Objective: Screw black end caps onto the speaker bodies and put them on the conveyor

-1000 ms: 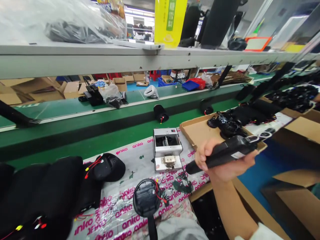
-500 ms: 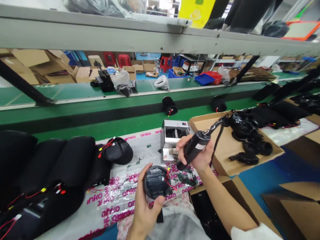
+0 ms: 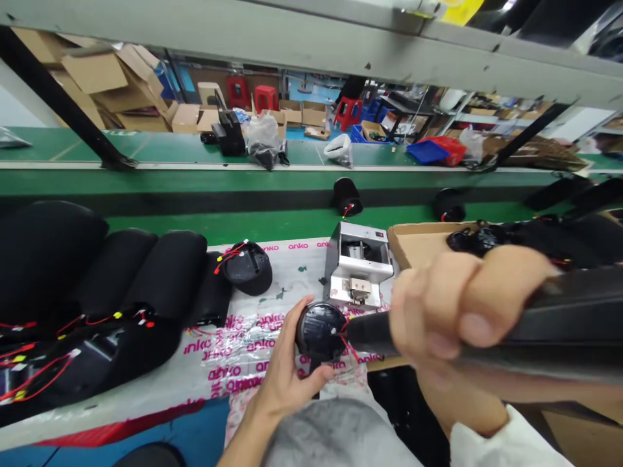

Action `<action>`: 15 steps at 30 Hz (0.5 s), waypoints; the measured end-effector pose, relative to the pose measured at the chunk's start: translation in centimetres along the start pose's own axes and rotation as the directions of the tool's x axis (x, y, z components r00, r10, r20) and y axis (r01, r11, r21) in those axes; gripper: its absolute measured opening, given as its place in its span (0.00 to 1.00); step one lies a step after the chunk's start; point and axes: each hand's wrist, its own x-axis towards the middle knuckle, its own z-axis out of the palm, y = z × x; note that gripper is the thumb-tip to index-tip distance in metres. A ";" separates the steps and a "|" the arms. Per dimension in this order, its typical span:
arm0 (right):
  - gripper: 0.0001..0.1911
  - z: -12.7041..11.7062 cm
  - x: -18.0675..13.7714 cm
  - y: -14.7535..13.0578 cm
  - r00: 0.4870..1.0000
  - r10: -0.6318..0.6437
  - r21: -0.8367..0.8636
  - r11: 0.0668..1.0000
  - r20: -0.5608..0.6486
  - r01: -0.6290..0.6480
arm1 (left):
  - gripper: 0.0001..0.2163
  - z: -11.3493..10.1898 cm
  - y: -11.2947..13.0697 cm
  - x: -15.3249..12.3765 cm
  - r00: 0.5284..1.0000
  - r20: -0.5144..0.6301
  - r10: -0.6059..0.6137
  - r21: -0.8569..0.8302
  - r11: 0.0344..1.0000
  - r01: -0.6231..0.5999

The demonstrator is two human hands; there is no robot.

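My left hand (image 3: 292, 373) is curled round a black cylindrical housing (image 3: 318, 332), its round recessed end facing up with red wires at the right rim. In my right hand (image 3: 452, 308) is a black electric screwdriver (image 3: 569, 311), large and close to the camera. The fingers wrap its body, and its narrow end points left towards the housing's wired side. The tip is too blurred to tell whether it touches. A silver box-shaped screw feeder (image 3: 360, 269) stands just beyond the housing.
Several black fabric-covered cylinders (image 3: 165, 272) with red wires lie at the left, beside a wired black housing (image 3: 250, 269). A cardboard tray (image 3: 413, 245) with black parts is at the right. Printed plastic sheeting (image 3: 272, 311) covers the bench. A grey shelf beam (image 3: 302, 45) crosses above.
My right hand has brought the screwdriver up close to the camera and swung it nearly level, its narrow end leftward. The view has shifted; my left hand still holds the housing.
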 end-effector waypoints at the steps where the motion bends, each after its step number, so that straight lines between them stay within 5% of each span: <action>1: 0.20 0.7 0.2 0.9 1.000 -0.023 -0.004 1.000 0.009 0.023 | 0.45 -0.1 -0.1 -0.1 1.000 0.006 0.007 0.016 1.000 -0.008; 7: 0.16 2.0 1.2 4.4 0.992 0.015 0.104 0.994 0.126 -0.029 | 0.46 0.0 -1.7 0.3 0.997 -0.003 0.083 0.102 0.991 -0.083; 15: 0.13 1.8 1.2 4.8 0.983 0.060 0.103 0.992 0.174 -0.079 | 0.44 0.3 -1.8 0.3 0.993 -0.022 0.114 0.093 0.989 -0.111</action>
